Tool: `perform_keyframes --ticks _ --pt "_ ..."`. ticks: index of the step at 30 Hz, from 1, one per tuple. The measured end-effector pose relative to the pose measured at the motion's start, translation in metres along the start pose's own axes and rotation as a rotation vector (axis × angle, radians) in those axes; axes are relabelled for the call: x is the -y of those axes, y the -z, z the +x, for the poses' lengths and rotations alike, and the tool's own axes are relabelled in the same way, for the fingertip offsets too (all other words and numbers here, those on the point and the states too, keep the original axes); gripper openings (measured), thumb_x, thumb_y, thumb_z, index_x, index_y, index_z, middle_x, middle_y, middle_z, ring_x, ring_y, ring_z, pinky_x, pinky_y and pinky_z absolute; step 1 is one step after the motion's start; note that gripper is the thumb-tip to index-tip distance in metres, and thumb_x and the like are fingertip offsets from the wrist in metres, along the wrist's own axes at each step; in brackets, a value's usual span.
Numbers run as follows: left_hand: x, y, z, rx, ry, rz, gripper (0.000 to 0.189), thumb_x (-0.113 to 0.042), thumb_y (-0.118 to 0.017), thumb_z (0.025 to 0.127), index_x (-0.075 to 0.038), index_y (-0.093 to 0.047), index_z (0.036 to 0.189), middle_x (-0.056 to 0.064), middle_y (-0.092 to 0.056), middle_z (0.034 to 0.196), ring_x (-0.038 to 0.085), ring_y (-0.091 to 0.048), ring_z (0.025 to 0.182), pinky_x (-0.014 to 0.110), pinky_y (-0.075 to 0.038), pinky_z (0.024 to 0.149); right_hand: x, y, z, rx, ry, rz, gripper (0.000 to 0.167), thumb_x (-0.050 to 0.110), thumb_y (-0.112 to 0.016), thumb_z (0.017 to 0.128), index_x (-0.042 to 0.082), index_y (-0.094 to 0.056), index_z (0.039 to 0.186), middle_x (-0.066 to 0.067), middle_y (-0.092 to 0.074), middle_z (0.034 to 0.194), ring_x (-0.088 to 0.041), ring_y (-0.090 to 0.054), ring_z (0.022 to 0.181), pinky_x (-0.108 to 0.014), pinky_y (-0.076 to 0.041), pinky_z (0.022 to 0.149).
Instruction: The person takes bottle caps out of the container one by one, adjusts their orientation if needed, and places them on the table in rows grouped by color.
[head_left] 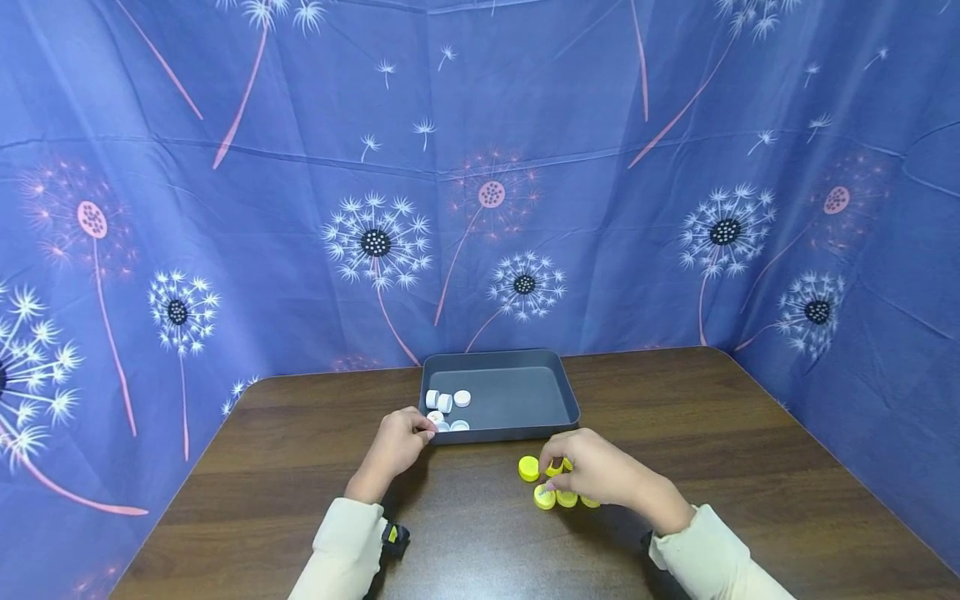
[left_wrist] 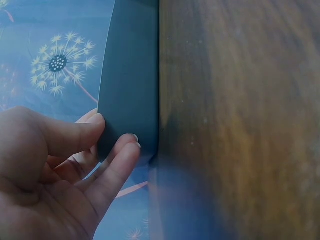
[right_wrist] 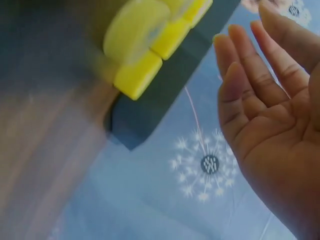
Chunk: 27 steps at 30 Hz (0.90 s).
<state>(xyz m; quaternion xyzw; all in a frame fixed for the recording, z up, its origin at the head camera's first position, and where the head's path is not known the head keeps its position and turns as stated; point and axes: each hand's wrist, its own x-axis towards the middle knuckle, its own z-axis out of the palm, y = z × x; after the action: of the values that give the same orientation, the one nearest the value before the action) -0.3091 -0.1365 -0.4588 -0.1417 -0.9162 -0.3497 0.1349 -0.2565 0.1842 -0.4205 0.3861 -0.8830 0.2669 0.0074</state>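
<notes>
My left hand (head_left: 399,446) is at the near left corner of a dark grey tray (head_left: 517,434). In the left wrist view its thumb meets the rim and other fingers lie against the tray's outer wall (left_wrist: 131,65), so the hand grips the corner. White bottle caps (head_left: 462,398) lie grouped in the tray's left end. My right hand (head_left: 596,468) hovers over several yellow bottle caps (head_left: 528,468) on the table before the tray, hiding part of them. The right wrist view shows its fingers loosely bent with nothing held, apart from the yellow caps (right_wrist: 137,75).
The brown wooden table (head_left: 300,500) carries the tray near its back edge. A blue curtain (head_left: 480,125) printed with dandelions hangs behind and along the sides. A small dark strap device (head_left: 395,537) sits at the left wrist.
</notes>
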Motion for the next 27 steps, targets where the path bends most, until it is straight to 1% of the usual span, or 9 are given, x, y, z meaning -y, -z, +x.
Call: perform_keyframes --ticks 4,5,9,12,14,17,23,26,27 --pt "0.0 0.001 0.0 -0.006 -0.002 0.004 0.008 0.003 -0.073 0.084 -0.003 -0.076 0.079 -0.002 -0.064 0.078 0.014 -0.059 0.076 0.034 -0.05 0.072 -0.002 0.011 0.002 -0.063 0.004 -0.014 0.01 0.009 -0.079 0.083 0.013 -0.073 0.091 0.004 -0.07 0.09 -0.012 -0.062 0.08 -0.028 -0.052 0.068" --pt "0.0 0.001 0.0 -0.006 -0.006 0.008 0.008 0.003 -0.073 0.084 -0.003 -0.076 0.079 -0.002 -0.064 0.078 0.014 -0.059 0.076 0.034 -0.05 0.072 -0.003 0.014 0.002 -0.076 0.003 -0.009 0.01 0.009 -0.079 0.084 0.013 -0.073 0.09 0.003 -0.07 0.089 -0.01 -0.062 0.08 -0.028 -0.052 0.068" --pt "-0.002 0.003 0.0 -0.001 0.015 0.0 0.008 0.002 -0.072 0.085 -0.003 -0.076 0.08 -0.002 -0.064 0.079 0.014 -0.059 0.076 0.034 -0.05 0.072 -0.008 0.021 0.005 -0.114 -0.029 0.027 0.01 0.008 -0.078 0.085 0.014 -0.074 0.091 0.006 -0.07 0.088 -0.005 -0.06 0.079 -0.027 -0.053 0.069" --pt "-0.002 0.003 0.0 0.001 0.032 -0.005 0.008 0.002 -0.072 0.086 -0.003 -0.076 0.081 -0.003 -0.064 0.079 0.014 -0.06 0.077 0.034 -0.051 0.073 -0.014 0.024 0.008 -0.144 -0.042 0.035 0.012 0.008 -0.077 0.085 0.016 -0.074 0.094 0.005 -0.071 0.09 -0.009 -0.064 0.082 -0.03 -0.054 0.071" --pt "-0.002 0.003 0.0 -0.002 0.015 0.001 0.008 0.002 -0.073 0.085 -0.003 -0.076 0.08 -0.002 -0.064 0.079 0.015 -0.06 0.077 0.035 -0.051 0.073 -0.019 0.025 0.009 -0.165 -0.052 0.03 0.014 0.007 -0.077 0.085 0.018 -0.074 0.095 0.003 -0.072 0.092 -0.013 -0.065 0.085 -0.032 -0.055 0.073" --pt "-0.002 0.002 0.0 -0.003 -0.001 0.005 0.008 0.003 -0.073 0.085 -0.003 -0.076 0.08 -0.002 -0.065 0.079 0.015 -0.061 0.077 0.035 -0.051 0.073 -0.029 0.025 0.011 -0.189 -0.074 0.027 0.014 0.007 -0.077 0.085 0.016 -0.075 0.095 0.001 -0.072 0.092 -0.015 -0.066 0.086 -0.033 -0.055 0.073" --pt "0.0 0.0 0.001 -0.009 -0.008 0.001 0.008 0.004 -0.073 0.084 -0.003 -0.076 0.08 -0.002 -0.065 0.078 0.014 -0.061 0.076 0.035 -0.051 0.073 -0.048 0.024 0.013 -0.201 -0.138 0.009 0.013 0.007 -0.078 0.084 0.007 -0.074 0.097 0.0 -0.072 0.091 -0.01 -0.062 0.081 -0.029 -0.053 0.069" --pt "-0.001 0.001 0.0 -0.004 0.006 -0.004 0.008 0.003 -0.073 0.084 -0.003 -0.076 0.08 -0.003 -0.064 0.079 0.014 -0.06 0.076 0.034 -0.051 0.072 -0.055 0.023 0.014 -0.191 -0.184 0.006 0.014 0.01 -0.077 0.085 0.007 -0.074 0.099 -0.003 -0.072 0.094 -0.011 -0.062 0.083 -0.028 -0.052 0.07" --pt "-0.001 0.001 0.0 -0.004 0.001 -0.001 0.008 0.003 -0.073 0.084 -0.003 -0.076 0.08 -0.002 -0.064 0.079 0.014 -0.06 0.076 0.034 -0.051 0.072 -0.057 0.022 0.015 -0.189 -0.19 0.006 0.015 0.01 -0.077 0.086 0.006 -0.074 0.1 -0.005 -0.072 0.095 -0.011 -0.062 0.083 -0.028 -0.052 0.07"
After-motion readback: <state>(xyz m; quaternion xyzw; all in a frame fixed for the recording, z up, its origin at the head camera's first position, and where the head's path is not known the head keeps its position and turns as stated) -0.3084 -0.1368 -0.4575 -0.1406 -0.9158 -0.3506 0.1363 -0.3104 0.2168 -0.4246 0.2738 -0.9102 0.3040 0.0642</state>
